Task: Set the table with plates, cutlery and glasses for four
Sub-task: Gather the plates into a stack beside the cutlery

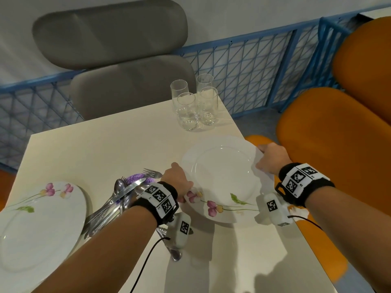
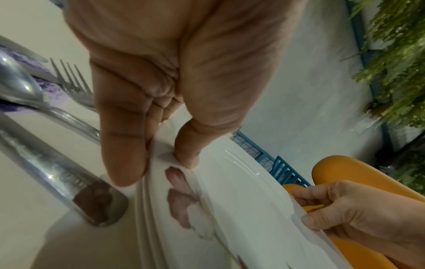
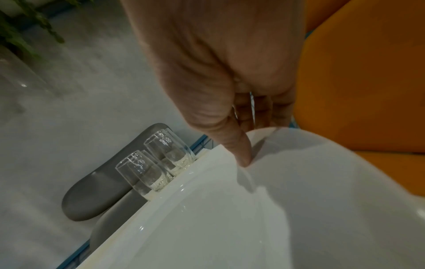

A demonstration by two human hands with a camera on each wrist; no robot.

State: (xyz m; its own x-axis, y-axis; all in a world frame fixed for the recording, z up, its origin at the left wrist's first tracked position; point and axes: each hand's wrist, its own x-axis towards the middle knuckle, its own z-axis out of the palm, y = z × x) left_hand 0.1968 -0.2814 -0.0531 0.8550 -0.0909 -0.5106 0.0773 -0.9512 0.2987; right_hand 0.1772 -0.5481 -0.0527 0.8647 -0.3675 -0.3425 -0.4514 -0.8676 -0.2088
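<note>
A white plate with pink flowers [image 1: 222,178] is at the table's right edge, overhanging it slightly; I cannot tell if it touches the table. My left hand [image 1: 177,178] grips its near-left rim, thumb on top [image 2: 186,158] and fingers underneath. My right hand [image 1: 268,157] pinches the right rim, thumb pressed on top [image 3: 241,152]. More flowered plates [image 1: 38,225] lie at the near left. A heap of cutlery [image 1: 118,199], with knives, spoons and a fork [image 2: 71,80], lies between them. Several clear glasses [image 1: 194,102] stand together at the far right corner.
The cream table [image 1: 105,144] is bare across its far left half. Something purple [image 1: 135,178] lies under the cutlery. Grey chairs [image 1: 127,85] stand beyond the table, orange chairs [image 1: 330,132] to its right. A blue mesh fence [image 1: 254,66] runs behind.
</note>
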